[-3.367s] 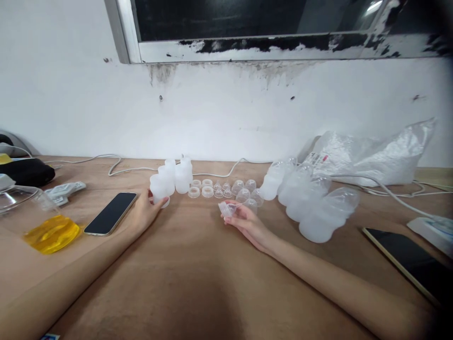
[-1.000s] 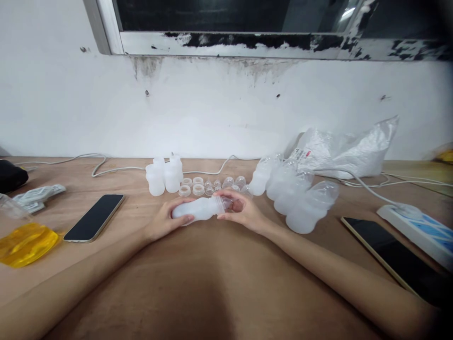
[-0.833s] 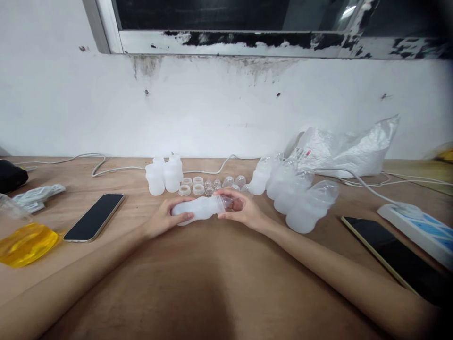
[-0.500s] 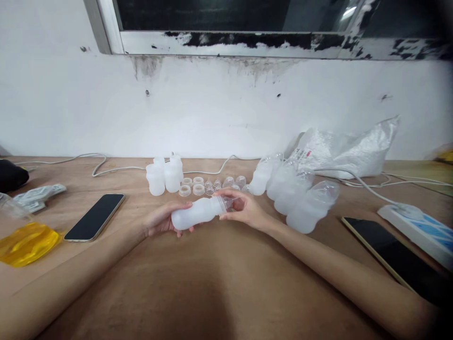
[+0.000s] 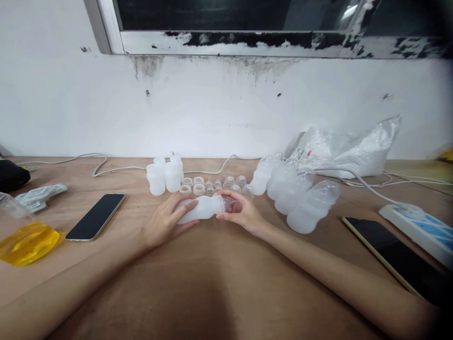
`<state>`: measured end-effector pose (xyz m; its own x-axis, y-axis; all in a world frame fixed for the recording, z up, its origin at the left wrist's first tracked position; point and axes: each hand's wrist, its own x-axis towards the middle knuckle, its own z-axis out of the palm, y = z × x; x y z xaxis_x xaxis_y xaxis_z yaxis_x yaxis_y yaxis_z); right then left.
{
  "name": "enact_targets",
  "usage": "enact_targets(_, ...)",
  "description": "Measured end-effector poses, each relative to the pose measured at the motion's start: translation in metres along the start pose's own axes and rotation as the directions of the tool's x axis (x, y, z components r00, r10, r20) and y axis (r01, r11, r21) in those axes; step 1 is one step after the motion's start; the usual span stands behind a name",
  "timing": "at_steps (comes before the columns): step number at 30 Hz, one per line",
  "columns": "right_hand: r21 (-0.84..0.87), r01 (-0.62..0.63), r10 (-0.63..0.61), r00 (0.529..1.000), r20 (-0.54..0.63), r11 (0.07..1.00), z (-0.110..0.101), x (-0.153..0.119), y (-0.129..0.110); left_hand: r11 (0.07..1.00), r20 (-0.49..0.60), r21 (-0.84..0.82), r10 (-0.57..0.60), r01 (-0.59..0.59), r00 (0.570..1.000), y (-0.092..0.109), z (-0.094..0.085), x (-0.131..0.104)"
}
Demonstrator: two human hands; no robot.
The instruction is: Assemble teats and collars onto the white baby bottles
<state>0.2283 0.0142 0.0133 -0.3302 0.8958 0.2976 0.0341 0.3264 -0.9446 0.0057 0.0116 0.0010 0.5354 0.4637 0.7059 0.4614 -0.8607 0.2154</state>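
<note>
Gripping a frosted bottle [image 5: 201, 208] from both ends above the middle of a wooden table [image 5: 198, 283], a person holds it on its side, neck to the right. The left hand [image 5: 166, 219] wraps the base, thumb and fingers closed around it; the right hand [image 5: 244, 212] pinches the clear top [image 5: 226, 203] in a narrow grip at the neck. (The milky walls make it impossible to tell what is inside.) Just beyond the hands, rings [image 5: 198, 189], teats [image 5: 209, 189] and clear domes [image 5: 241, 181] sit in small groups, the domes partly hidden by the right hand. Uncapped bottles [image 5: 155, 179] stand together at far left of these parts; capped bottles [image 5: 300, 217] cluster to the right, their clear domes on top. At the left edge, a clear jar [image 5: 12, 208] holds yellow liquid [image 5: 30, 243], with a phone [image 5: 95, 217] just beside it. A plastic bag [image 5: 354, 151] lies at far right against the wall [image 5: 212, 108], its contents unclear. A power strip [image 5: 424, 229] lies near the right edge.
</note>
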Motion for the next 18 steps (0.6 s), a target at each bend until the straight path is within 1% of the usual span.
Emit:
enact_targets(1, -0.003, 0.001, -0.001, 1.0, -0.004, 1.0, 0.0, 0.0, 0.0, 1.0, 0.022, -0.015, 0.009, -0.009, 1.0, -0.001, -0.001, 0.0)
enact_targets(2, -0.002, 0.003, -0.003, 1.0, -0.008, 1.0, 0.0, -0.001, 0.0, 0.998, 0.055, -0.054, -0.014, 0.017, 0.998, -0.001, -0.003, 0.001)
enact_targets(4, 0.0, 0.01, -0.01, 1.0, -0.003, 1.0, -0.003, 0.0, 0.001, 0.976, 0.141, -0.16, -0.124, 0.146, 0.982, 0.0, -0.008, 0.005)
enact_targets(6, -0.001, 0.027, -0.027, 1.0, 0.007, 1.0, -0.007, 0.001, 0.003, 0.924, 0.207, -0.248, -0.241, 0.289, 0.948, 0.001, -0.012, 0.011)
enact_targets(8, -0.002, 0.039, -0.039, 0.999, 0.013, 0.999, -0.01, 0.003, 0.006, 0.855, 0.259, -0.307, -0.349, 0.419, 0.901, 0.002, -0.013, 0.015)
enact_targets(10, -0.004, 0.046, -0.045, 0.999, 0.013, 0.999, -0.013, 0.004, 0.009, 0.757, 0.355, -0.358, -0.432, 0.547, 0.829, 0.002, -0.012, 0.017)
enact_targets(11, -0.011, 0.049, -0.049, 0.999, 0.011, 0.999, -0.014, 0.004, 0.01, 0.705, 0.418, -0.379, -0.448, 0.6, 0.79, 0.001, -0.01, 0.017)
enact_targets(12, -0.021, 0.051, -0.051, 0.999, 0.006, 0.998, -0.014, 0.004, 0.01, 0.667, 0.468, -0.391, -0.449, 0.635, 0.761, 0.001, -0.009, 0.016)
enact_targets(13, -0.035, 0.049, -0.049, 0.999, 0.0, 0.998, -0.013, 0.004, 0.01, 0.657, 0.484, -0.394, -0.446, 0.642, 0.753, 0.001, -0.007, 0.015)
enact_targets(14, -0.05, 0.04, -0.041, 0.999, -0.011, 0.998, -0.012, 0.004, 0.009, 0.682, 0.453, -0.384, -0.448, 0.622, 0.771, 0.001, -0.005, 0.013)
enact_targets(15, -0.059, 0.027, -0.029, 0.999, -0.027, 0.998, -0.011, 0.003, 0.008, 0.733, 0.378, -0.358, -0.454, 0.579, 0.807, 0.0, -0.003, 0.011)
enact_targets(16, -0.06, 0.01, -0.013, 0.999, -0.043, 0.998, -0.01, 0.002, 0.006, 0.791, 0.276, -0.313, -0.454, 0.525, 0.848, 0.0, -0.001, 0.008)
enact_targets(17, -0.055, -0.005, 0.002, 0.998, -0.058, 0.998, -0.008, 0.002, 0.004, 0.84, 0.182, -0.264, -0.44, 0.475, 0.879, -0.001, 0.0, 0.006)
enact_targets(18, -0.049, -0.017, 0.014, 0.997, -0.072, 0.999, -0.007, 0.001, 0.002, 0.87, 0.123, -0.229, -0.418, 0.436, 0.9, -0.001, 0.001, 0.005)
